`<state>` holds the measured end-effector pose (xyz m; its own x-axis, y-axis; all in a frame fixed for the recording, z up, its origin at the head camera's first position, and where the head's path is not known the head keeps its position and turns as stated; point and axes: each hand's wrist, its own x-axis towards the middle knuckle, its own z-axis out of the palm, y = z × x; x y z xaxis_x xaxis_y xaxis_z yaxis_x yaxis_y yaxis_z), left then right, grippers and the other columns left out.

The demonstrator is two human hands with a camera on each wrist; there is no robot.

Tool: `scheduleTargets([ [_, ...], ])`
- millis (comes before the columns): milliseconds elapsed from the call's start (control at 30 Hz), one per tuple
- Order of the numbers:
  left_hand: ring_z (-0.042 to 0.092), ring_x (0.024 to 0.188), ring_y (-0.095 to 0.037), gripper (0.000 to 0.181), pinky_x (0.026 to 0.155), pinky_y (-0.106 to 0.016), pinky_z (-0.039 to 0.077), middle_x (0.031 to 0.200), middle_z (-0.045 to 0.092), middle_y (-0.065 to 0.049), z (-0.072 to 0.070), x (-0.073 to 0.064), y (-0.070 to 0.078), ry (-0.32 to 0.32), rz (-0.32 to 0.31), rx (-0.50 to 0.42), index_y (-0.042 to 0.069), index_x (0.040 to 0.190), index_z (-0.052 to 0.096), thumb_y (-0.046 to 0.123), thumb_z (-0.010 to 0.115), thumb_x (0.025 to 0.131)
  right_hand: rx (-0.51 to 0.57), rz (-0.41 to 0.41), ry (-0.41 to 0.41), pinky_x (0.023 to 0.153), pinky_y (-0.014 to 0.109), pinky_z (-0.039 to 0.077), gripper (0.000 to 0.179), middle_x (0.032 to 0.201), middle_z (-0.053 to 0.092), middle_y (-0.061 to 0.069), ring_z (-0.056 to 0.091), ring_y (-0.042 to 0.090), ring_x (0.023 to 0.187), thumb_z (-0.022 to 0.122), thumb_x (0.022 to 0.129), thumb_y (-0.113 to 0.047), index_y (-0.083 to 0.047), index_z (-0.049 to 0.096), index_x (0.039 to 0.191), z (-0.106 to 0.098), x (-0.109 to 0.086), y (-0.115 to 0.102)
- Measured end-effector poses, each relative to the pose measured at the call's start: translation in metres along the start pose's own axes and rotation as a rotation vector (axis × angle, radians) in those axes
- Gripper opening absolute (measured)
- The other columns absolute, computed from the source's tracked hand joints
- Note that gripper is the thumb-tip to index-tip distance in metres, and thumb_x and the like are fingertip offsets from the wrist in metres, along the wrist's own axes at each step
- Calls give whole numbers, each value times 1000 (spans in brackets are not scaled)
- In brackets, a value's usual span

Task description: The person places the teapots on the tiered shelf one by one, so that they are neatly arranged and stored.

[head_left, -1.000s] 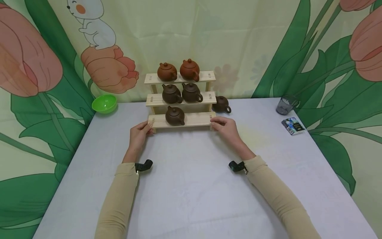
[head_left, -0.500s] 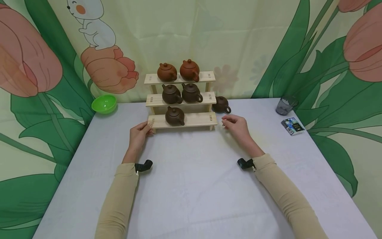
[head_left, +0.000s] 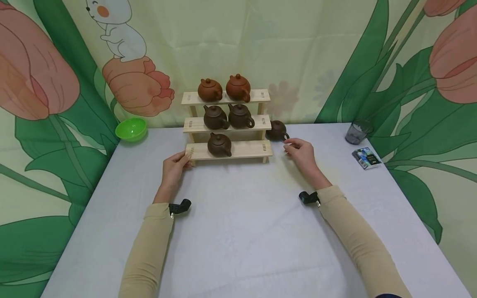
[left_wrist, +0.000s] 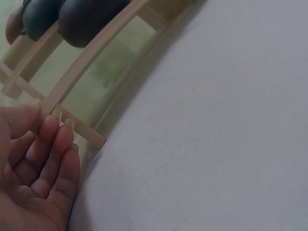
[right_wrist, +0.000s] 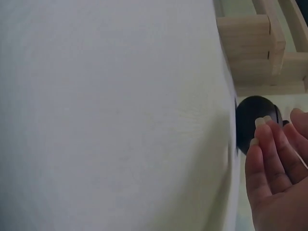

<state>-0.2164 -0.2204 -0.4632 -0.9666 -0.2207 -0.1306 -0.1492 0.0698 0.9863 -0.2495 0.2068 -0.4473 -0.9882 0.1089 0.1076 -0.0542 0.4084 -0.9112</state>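
Observation:
A three-step wooden display rack [head_left: 249, 150] stands at the back of the table. My left hand [head_left: 173, 170] pinches the left end of its lowest board; the left wrist view shows the thumb above and fingertips at the board's edge [left_wrist: 82, 57]. Beside the rack's right side, on the table, sits a dark brown teapot [head_left: 276, 130]. Just in front of its handle is my right hand [head_left: 302, 157], fingers [right_wrist: 274, 163] extended and holding nothing. One dark teapot [head_left: 219, 145] rests on the lowest board, two dark ones [head_left: 241, 116] on the middle, two reddish-brown ones [head_left: 238, 87] on top.
A green bowl [head_left: 131, 129] stands at the table's back left. Toward the back right are a clear glass [head_left: 359, 132] and a small printed box [head_left: 366, 158]. A patterned curtain [head_left: 290, 49] hangs right behind the white-covered table [head_left: 238, 231].
My right hand has let go of the lowest board's right end and moved right and back toward the teapot on the table. The left hand keeps its hold on the rack.

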Motion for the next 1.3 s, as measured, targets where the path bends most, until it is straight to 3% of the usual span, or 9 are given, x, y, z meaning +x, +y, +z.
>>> scheduleTargets([
  [467, 62, 74, -5, 39, 73, -20, 58, 90, 64, 3, 0, 2, -4, 7, -5, -18, 5, 132, 63, 19, 66, 97, 61, 25, 28, 56, 21, 56, 29, 74, 70, 4, 64, 13, 60, 70, 91, -11, 6, 67, 115, -4, 16, 7],
  [733, 62, 76, -6, 38, 74, -20, 58, 94, 63, 1, 1, 1, -2, 7, -3, -2, 6, 133, 63, 19, 65, 97, 50, 52, 41, 57, 21, 56, 26, 70, 66, -2, 63, 10, 58, 71, 91, -11, 2, 69, 114, -5, 26, 8],
  [933, 61, 75, -5, 39, 74, -19, 58, 94, 63, 2, 0, 2, -1, 3, -15, -17, 6, 133, 63, 18, 65, 97, 55, 58, 95, 58, 23, 57, 29, 80, 71, 14, 66, 15, 59, 68, 93, -10, 4, 67, 117, -6, 32, 5],
  [1100, 61, 75, -5, 39, 77, -23, 58, 91, 64, 2, 0, 1, 0, -4, -15, -30, 6, 133, 63, 19, 66, 96, 23, 107, 64, 56, 21, 55, 26, 73, 66, 2, 64, 11, 59, 68, 92, -12, 0, 69, 115, -4, 37, 6],
  [1300, 61, 75, -5, 39, 77, -22, 58, 90, 63, 4, 0, 2, -1, -1, -18, -14, 6, 134, 62, 19, 65, 97, 104, 176, 11, 54, 19, 55, 30, 67, 65, -3, 64, 8, 58, 67, 93, -11, 4, 65, 119, -3, 42, 10],
])
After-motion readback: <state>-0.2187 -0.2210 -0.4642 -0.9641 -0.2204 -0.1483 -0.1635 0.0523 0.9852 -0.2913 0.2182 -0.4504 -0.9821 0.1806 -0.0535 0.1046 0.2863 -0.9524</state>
